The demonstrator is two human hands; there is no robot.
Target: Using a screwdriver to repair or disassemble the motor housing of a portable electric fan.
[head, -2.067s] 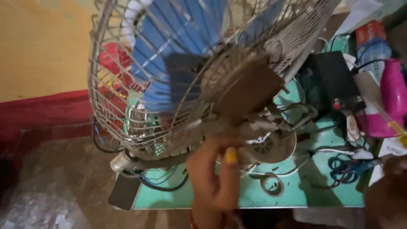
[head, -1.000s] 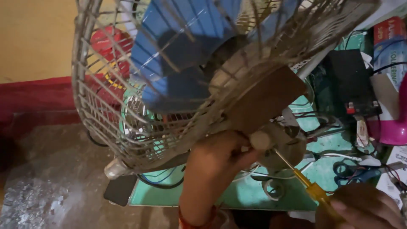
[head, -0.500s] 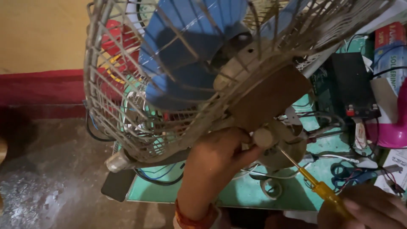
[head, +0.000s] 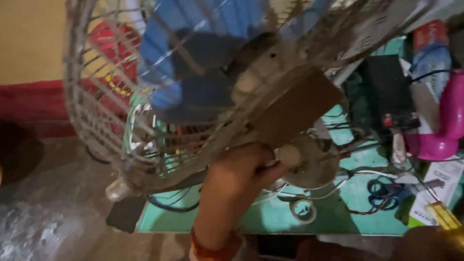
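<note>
Pulled back since half a second ago, the yellow-handled screwdriver [head: 443,215] no longer reaches up to the fan's rear; only its handle shows at the lower right edge of the frame, and its shaft is not visible. At the lower right corner the right hand [head: 435,244] is mostly cut off by the frame; it sits just beside the handle, but whether its fingers are closed on it cannot be told.

Low in the middle of the frame, the left hand [head: 237,179] comes up from a wrist wearing a red band [head: 208,251], as it did in the earlier frames. Its fingers are closed around the fan's neck, with the thumb lying against a round pale knob [head: 290,155] at the back of the brown motor housing [head: 295,108].

Above the hand the table fan [head: 203,92] fills the upper half of the frame, tilted, its dusty wire guard [head: 96,116] bulging toward the upper left and its blue blades [head: 174,53] blurred behind the wires; it sits a little closer and larger than before.

Beyond it lies a green tabletop [head: 270,217] strewn with wires, a small ring of tape [head: 303,211], a black box [head: 382,92] and a pink object [head: 447,121] at the right edge. Farthest off, at the left, are a grey floor [head: 48,217] and a yellow wall with a red base [head: 29,101]
</note>
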